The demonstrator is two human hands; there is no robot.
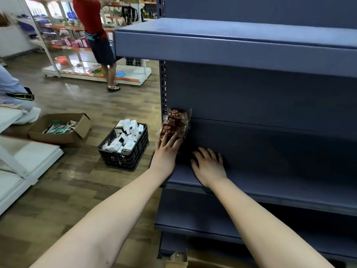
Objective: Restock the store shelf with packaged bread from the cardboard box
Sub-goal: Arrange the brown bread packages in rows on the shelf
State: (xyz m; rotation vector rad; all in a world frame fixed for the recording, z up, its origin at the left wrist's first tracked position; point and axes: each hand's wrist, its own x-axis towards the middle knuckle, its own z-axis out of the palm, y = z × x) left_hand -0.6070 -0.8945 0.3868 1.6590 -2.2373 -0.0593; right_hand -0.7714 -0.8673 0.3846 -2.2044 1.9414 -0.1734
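Bread (174, 121) at the left end of the shelf (270, 171).
Our left hand (166, 151) presses straight fingers against it; our right hand (209, 164) lies spread, holding nothing, on the shelf.

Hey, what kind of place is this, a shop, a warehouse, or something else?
Most likely a retail shop being stocked. Dark blue tiered metal shelving holds a few brown packaged breads, a white rack of small goods stands across the wooden floor, and a black plastic crate of white boxes sits nearby.
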